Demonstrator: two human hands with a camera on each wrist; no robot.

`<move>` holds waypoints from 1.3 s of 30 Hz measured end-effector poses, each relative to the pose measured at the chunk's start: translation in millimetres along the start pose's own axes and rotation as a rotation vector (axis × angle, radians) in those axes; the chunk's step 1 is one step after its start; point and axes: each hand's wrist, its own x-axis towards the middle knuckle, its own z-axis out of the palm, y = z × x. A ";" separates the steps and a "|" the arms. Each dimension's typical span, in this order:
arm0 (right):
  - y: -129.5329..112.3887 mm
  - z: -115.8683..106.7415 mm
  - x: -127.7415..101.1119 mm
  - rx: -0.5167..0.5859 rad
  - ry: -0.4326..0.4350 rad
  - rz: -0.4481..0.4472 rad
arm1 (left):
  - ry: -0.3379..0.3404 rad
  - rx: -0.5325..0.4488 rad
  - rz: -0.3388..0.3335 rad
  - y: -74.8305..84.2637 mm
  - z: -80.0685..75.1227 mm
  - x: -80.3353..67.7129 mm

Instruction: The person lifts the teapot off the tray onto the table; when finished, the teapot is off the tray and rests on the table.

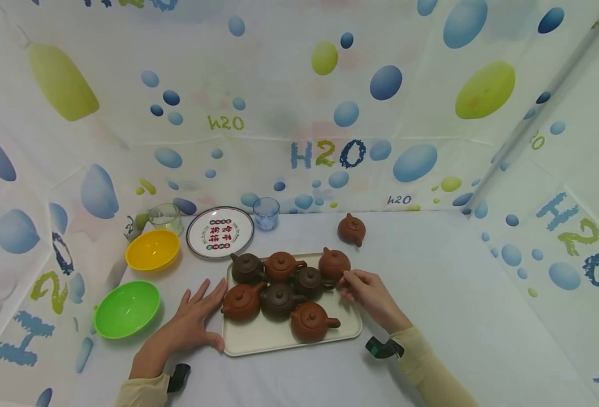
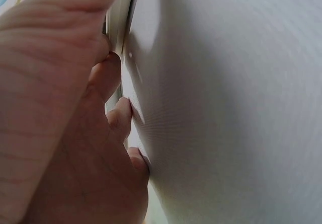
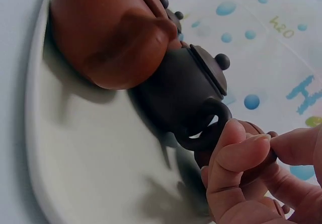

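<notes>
Head view: seven clay teapots (image 1: 279, 291) held on tray (image 1: 258, 338), one teapot (image 1: 352, 229) off it; left hand (image 1: 193, 319) flat against tray edge, right hand (image 1: 367, 291) pinching dark teapot's handle (image 3: 209, 128).

A tray (image 1: 258, 338) lies on the table (image 1: 457, 316) near the middle, and seven teapots (image 1: 279, 285) stand on it: four in its far row, two in the middle row and one at its near right. An eighth teapot (image 1: 352, 229) stands alone on the table, beyond the tray's far right corner. Far left of the tray lies a plate (image 1: 220, 232), with one cup (image 1: 266, 213) just right of it and another cup (image 1: 165, 217) to its left. Two bowls (image 1: 152, 249) sit left of the tray, one nearer than the other. The left hand (image 1: 192, 322) rests against the tray's left edge; the right hand (image 1: 367, 294) is at its right side, beside the far-right teapot.
</notes>
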 end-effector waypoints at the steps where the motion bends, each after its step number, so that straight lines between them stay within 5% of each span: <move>1: 0.4 -0.4 -2.2 0.000 0.003 0.000 | 0.001 -0.001 0.009 -1.3 0.5 -0.2; 7: 0.8 -2.4 -18.9 0.022 0.045 -0.015 | -0.005 -0.020 0.035 0.3 -0.8 -1.9; 18: 4.4 -8.2 -47.5 0.062 0.129 -0.016 | -0.052 0.039 -0.036 23.1 -11.6 -3.3; 28: 18.9 -18.7 -57.1 0.087 0.259 -0.013 | -0.025 -0.013 -0.001 10.9 -8.5 -1.7; 39: 24.5 -35.0 -59.3 0.083 0.323 -0.039 | -0.077 0.025 -0.062 24.1 -13.5 -1.6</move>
